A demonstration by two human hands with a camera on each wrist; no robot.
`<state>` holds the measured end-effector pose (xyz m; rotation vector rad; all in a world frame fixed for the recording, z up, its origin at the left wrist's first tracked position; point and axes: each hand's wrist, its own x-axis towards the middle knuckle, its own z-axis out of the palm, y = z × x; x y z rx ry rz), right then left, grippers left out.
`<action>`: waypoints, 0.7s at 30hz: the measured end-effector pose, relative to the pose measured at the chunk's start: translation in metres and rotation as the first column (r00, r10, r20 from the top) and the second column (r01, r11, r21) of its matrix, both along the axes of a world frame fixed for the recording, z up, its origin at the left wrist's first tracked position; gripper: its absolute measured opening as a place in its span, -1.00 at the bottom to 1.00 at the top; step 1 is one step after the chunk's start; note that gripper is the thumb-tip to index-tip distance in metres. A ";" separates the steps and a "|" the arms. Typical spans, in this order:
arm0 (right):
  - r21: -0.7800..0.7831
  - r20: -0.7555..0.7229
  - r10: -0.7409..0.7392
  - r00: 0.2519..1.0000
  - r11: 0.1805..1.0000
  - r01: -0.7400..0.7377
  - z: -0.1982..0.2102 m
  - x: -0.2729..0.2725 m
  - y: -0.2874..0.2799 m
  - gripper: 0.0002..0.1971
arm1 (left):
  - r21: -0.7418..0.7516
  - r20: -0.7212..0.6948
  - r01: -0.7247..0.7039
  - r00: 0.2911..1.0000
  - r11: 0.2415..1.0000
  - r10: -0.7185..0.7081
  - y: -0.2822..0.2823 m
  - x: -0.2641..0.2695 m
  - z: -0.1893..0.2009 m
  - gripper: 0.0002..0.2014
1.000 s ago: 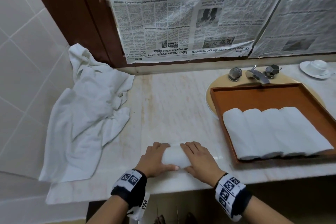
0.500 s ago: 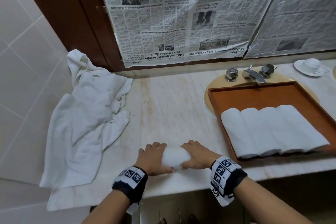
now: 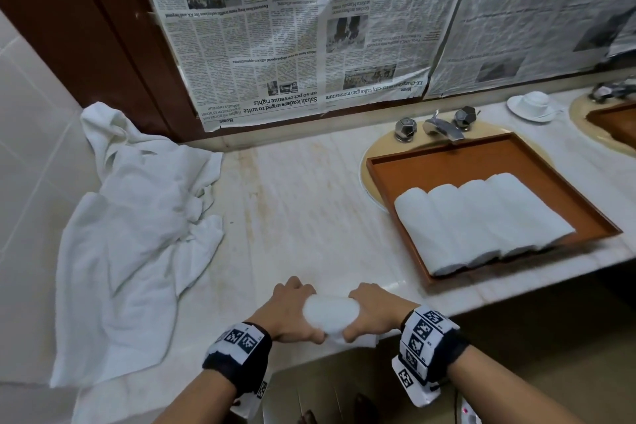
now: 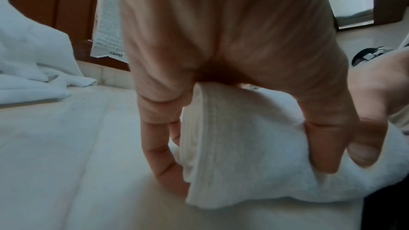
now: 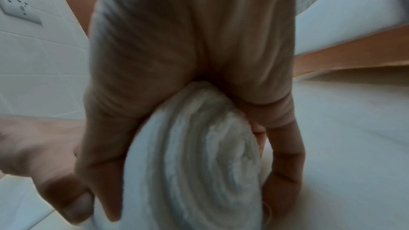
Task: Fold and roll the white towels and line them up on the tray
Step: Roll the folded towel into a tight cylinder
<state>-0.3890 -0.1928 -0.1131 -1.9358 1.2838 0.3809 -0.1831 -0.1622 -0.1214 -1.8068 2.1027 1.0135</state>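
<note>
Marble counter [image 3: 309, 217] under a newspaper-covered wall; sink with a brown tray [image 3: 481, 162] set over it, off to your right. Loose heap of white towels [image 3: 130, 234] lies well to your left against the tiles.

Towel roll [image 3: 331, 315] sits at the near edge of the counter, right in front of you, long axis running left to right. Your left hand [image 3: 292, 315] grasps its left end, fingers curled over the far side and thumb on the near side. Your right hand [image 3: 373, 311] grasps the right end the same way; the right wrist view shows the spiral end of the roll [image 5: 199, 155] between thumb and fingers. A loose flap hangs at the near underside, so the roll looks nearly but not fully wound.

Four rolled towels [image 3: 481, 220] already lie side by side in the tray, touching, their long axes running near to far. That is the relation to mind: your roll lies crosswise to that row. Judgement: it needs about a quarter turn before it goes down. The tray lies to the right, so your right hand is the nearer one to lead. The row reaches close to the tray's left wall; free floor shows mainly behind the row, and the gap at its right end cannot be judged.
</note>
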 end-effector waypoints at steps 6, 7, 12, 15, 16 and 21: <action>-0.161 -0.060 -0.114 0.992 0.982 0.103 -0.003 -0.015 0.024 -0.28 | -0.122 -0.046 0.036 0.998 0.992 -0.042 0.001 -0.006 -0.004 -0.23; -0.191 -0.081 -0.138 0.987 0.974 0.120 -0.004 -0.017 0.029 -0.26 | -0.135 -0.031 0.047 0.998 0.990 -0.052 0.002 -0.008 -0.004 -0.23; -0.136 -0.089 -0.249 0.964 0.962 0.236 -0.007 -0.027 0.043 -0.19 | -0.078 -0.065 0.083 0.994 0.993 -0.089 0.006 -0.010 -0.009 -0.14; -0.020 0.026 -0.345 0.938 0.938 0.345 -0.006 -0.032 0.047 -0.19 | -0.038 -0.172 0.059 0.983 0.998 -0.065 0.011 -0.004 -0.011 -0.14; -0.006 0.054 -0.362 0.930 0.932 0.363 -0.005 -0.033 0.048 -0.18 | -0.035 -0.205 0.045 0.977 0.998 -0.051 0.012 -0.002 -0.012 -0.15; -0.046 0.168 -0.391 0.905 0.914 0.404 -0.005 -0.039 0.058 -0.20 | -0.049 -0.268 0.023 0.963 0.999 -0.035 0.017 0.002 -0.014 -0.20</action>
